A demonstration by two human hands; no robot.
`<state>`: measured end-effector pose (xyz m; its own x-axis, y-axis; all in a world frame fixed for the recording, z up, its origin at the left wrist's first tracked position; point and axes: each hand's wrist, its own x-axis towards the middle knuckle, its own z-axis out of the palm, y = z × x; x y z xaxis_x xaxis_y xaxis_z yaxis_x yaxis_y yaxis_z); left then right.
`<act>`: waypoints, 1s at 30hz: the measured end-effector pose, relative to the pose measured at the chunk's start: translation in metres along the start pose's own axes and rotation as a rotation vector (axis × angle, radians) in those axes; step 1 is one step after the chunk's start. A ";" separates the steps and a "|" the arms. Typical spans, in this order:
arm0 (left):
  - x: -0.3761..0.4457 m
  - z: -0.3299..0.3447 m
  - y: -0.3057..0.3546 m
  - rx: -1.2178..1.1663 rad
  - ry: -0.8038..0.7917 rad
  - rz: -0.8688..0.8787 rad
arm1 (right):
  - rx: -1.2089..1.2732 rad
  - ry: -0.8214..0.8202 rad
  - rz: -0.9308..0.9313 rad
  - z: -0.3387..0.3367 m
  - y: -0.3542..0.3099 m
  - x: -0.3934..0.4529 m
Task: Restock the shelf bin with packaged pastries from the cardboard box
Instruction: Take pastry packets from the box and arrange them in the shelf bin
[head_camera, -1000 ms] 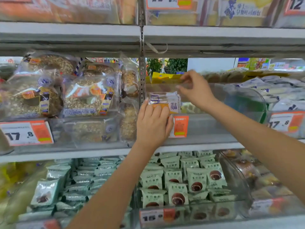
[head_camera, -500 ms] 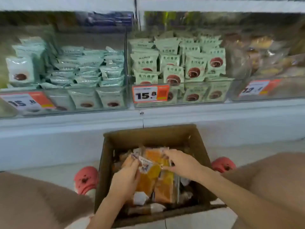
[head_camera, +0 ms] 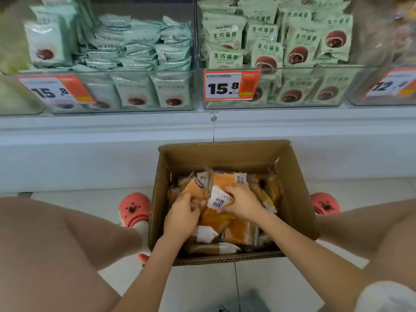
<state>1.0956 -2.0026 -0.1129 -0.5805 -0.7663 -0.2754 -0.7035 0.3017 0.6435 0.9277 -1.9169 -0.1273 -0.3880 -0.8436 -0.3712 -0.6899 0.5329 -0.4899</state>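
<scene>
Both hands in cardboard box (head_camera: 292, 176), left hand (head_camera: 182, 217) and right hand (head_camera: 242, 202) gripping packaged pastries (head_camera: 221, 200)

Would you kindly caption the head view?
Both hands, left and right, grip orange pastry packets inside the cardboard box.

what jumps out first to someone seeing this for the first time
Both hands, the left hand and right hand, dig into orange packaged pastries in an open cardboard box on the floor, centre frame. Above, a bright orange 15.8 price tag fronts a bin of green packets.
</scene>
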 end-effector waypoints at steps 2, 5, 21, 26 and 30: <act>0.003 -0.002 0.004 -0.137 0.078 -0.027 | 0.113 0.030 -0.019 -0.016 0.001 -0.015; 0.001 -0.009 0.018 -0.338 0.264 -0.093 | 0.416 0.178 0.062 -0.041 -0.002 -0.032; -0.017 -0.006 0.067 -0.762 0.238 -0.136 | 1.039 0.489 0.260 -0.035 -0.020 -0.078; -0.020 -0.001 0.070 -0.750 0.276 -0.096 | 1.070 0.551 0.330 -0.033 -0.016 -0.073; -0.024 0.003 0.060 -0.879 0.268 -0.238 | 1.085 0.380 0.378 -0.038 -0.012 -0.076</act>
<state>1.0661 -1.9643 -0.0694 -0.2711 -0.8904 -0.3656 -0.1668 -0.3307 0.9289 0.9424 -1.8620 -0.0634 -0.7349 -0.4913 -0.4675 0.3067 0.3739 -0.8753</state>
